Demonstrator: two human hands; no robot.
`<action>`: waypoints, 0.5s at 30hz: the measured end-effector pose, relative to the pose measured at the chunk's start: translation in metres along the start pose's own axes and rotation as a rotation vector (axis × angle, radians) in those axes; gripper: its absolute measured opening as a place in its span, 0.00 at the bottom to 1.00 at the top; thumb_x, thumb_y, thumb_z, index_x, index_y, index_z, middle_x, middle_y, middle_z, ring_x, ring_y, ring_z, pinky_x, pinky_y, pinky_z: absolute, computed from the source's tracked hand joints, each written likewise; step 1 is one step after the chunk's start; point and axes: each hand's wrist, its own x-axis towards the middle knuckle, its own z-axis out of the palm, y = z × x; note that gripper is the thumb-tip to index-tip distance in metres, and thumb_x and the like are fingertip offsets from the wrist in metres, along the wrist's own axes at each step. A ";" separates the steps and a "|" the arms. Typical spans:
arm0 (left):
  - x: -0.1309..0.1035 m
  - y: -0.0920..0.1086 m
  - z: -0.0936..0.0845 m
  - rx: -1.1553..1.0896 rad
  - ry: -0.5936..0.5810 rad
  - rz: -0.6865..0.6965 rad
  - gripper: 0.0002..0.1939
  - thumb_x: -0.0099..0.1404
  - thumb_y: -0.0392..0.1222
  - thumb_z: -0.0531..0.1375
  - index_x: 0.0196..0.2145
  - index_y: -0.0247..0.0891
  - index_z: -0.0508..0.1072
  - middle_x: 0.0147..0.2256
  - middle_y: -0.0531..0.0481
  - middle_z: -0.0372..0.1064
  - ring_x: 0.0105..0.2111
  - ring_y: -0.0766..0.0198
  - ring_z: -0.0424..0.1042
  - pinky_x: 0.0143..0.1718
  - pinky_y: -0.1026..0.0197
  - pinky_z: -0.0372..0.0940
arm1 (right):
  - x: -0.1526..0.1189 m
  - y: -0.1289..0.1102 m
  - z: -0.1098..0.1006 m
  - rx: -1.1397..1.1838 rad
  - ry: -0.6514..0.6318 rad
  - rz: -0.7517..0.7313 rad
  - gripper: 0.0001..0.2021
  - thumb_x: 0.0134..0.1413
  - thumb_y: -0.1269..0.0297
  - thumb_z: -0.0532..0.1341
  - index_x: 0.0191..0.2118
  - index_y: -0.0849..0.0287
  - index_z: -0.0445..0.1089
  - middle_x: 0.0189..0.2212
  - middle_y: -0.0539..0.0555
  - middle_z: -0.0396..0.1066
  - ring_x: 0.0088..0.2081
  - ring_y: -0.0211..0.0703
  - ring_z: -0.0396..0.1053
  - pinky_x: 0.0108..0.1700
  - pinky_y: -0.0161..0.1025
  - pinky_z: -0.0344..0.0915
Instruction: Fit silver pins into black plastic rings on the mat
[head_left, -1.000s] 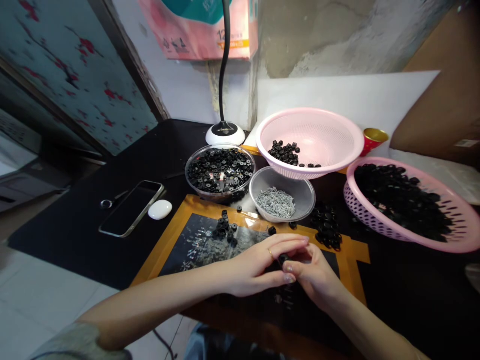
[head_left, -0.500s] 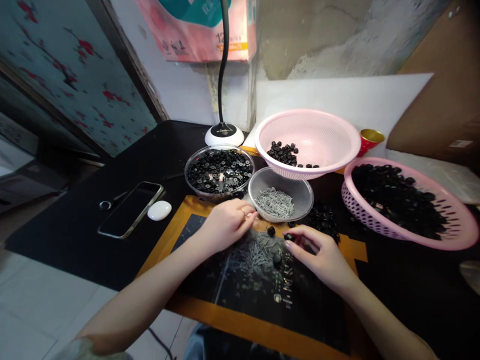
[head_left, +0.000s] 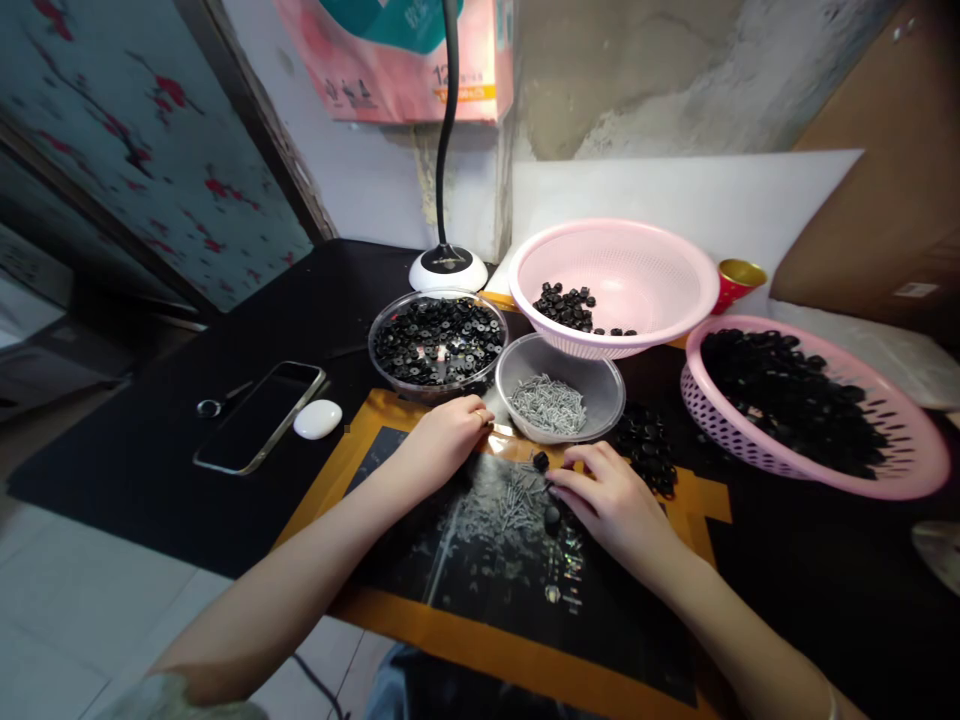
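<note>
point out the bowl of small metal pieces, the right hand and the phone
Bowl of small metal pieces (head_left: 603,391): head view, bare inner wall, right side.
Right hand (head_left: 619,490): head view, back of the hand.
Phone (head_left: 261,417): head view, middle of the dark screen.

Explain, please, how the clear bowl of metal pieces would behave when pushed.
The clear bowl seems apt to slide rather than tip, since its load lies at the bottom. Its see-through, thin-looking wall may flex. The loose grey metal pieces inside would probably shift.
</note>
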 end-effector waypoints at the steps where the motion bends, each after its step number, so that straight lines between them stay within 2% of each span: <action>1: 0.000 0.002 0.000 -0.024 -0.007 0.013 0.10 0.65 0.34 0.54 0.40 0.32 0.75 0.39 0.43 0.71 0.38 0.60 0.72 0.41 0.59 0.67 | 0.001 -0.001 0.002 -0.015 -0.004 -0.010 0.08 0.58 0.70 0.58 0.37 0.57 0.75 0.36 0.58 0.70 0.38 0.47 0.65 0.39 0.44 0.67; 7: 0.001 0.011 0.000 -0.317 -0.007 0.132 0.08 0.61 0.34 0.59 0.37 0.32 0.76 0.37 0.44 0.72 0.36 0.62 0.72 0.39 0.61 0.68 | 0.004 -0.006 0.006 -0.042 -0.010 -0.019 0.08 0.58 0.73 0.56 0.33 0.60 0.73 0.36 0.58 0.72 0.39 0.48 0.66 0.41 0.44 0.65; 11: 0.000 0.017 -0.007 -0.569 -0.051 0.104 0.07 0.59 0.32 0.61 0.36 0.32 0.76 0.36 0.45 0.74 0.37 0.62 0.73 0.41 0.60 0.69 | 0.005 -0.009 0.000 0.049 0.041 -0.008 0.06 0.57 0.72 0.56 0.35 0.60 0.71 0.35 0.58 0.73 0.38 0.47 0.67 0.41 0.45 0.65; 15: -0.001 0.024 -0.007 -0.832 -0.123 0.035 0.07 0.58 0.32 0.61 0.36 0.31 0.75 0.38 0.43 0.73 0.38 0.62 0.74 0.40 0.60 0.70 | 0.001 -0.014 -0.009 0.249 0.110 0.124 0.04 0.55 0.71 0.57 0.34 0.58 0.69 0.27 0.52 0.71 0.29 0.41 0.68 0.35 0.39 0.66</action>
